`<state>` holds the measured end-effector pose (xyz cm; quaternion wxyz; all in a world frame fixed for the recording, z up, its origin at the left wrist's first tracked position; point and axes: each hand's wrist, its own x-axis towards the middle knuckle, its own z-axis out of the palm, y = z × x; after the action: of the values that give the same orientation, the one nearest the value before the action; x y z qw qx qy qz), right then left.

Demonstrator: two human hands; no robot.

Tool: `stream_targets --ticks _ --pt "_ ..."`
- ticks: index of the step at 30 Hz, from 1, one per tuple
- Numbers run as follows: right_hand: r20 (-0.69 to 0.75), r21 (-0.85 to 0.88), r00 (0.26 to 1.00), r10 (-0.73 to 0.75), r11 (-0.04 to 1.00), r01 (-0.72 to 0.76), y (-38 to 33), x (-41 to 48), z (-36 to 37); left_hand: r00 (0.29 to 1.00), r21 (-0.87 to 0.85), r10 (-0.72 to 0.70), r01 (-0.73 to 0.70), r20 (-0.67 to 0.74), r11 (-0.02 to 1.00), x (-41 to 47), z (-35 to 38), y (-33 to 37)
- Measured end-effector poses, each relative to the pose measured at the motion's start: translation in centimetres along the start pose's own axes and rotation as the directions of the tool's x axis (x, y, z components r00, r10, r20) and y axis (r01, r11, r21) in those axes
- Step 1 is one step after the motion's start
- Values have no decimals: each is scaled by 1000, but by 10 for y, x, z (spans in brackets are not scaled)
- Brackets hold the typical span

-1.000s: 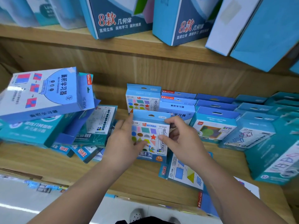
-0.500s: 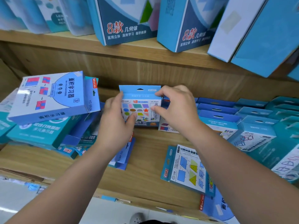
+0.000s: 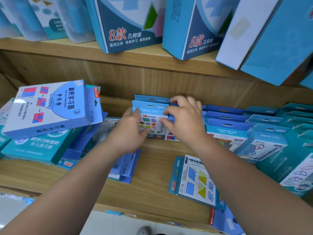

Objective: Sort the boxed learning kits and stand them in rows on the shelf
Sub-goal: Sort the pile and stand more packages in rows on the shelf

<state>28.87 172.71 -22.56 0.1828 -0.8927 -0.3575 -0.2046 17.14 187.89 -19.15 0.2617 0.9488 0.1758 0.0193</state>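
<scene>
A small blue shapes kit with coloured shapes on its front stands upright near the back of the wooden shelf, just in front of a matching kit. My left hand holds its left edge, thumb on the front. My right hand grips its right upper edge, fingers curled over the top. Rows of blue boxed kits stand upright to the right. A flat kit with triangles and parallelograms lies on the shelf near the front.
A tilted pile of kits sits at the left, topped by a light blue box over a teal box. Another flat kit lies under my left forearm. Large blue boxes stand on the upper shelf.
Both hands carried the shapes kit from the shelf's front back to the rear and stood it against the matching kit; the view has shifted closer.
</scene>
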Motion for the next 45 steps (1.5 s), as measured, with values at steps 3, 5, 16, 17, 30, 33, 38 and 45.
stream_targets --ticks 3,5,16,17,30,33,38,45 --pt "-30 120 999 -29 992 32 8 -14 -17 999 -5 -33 33 27 999 1 2 -5" --pt "-38 187 999 -6 982 13 17 -32 -34 999 5 -32 32 -29 999 -3 8 -8" --pt "319 181 870 377 877 -446 77 -161 -93 891 -35 422 -422 170 906 -43 89 26" --pt "398 157 825 400 857 -492 79 -170 -98 871 -38 424 -429 247 902 -44 98 28" --pt "760 -168 479 440 844 -509 89 -224 -117 786 124 423 -524 451 842 -31 125 30" --pt "674 -102 585 451 841 -531 84 -220 -107 805 156 375 -489 460 858 -28 112 16" --pt "634 -144 647 424 886 -440 68 -209 -86 825 196 289 -425 485 884 -28 92 -1" --pt "663 -156 640 389 907 -391 53 -186 -71 789 165 273 -423 550 891 -34 80 -17"
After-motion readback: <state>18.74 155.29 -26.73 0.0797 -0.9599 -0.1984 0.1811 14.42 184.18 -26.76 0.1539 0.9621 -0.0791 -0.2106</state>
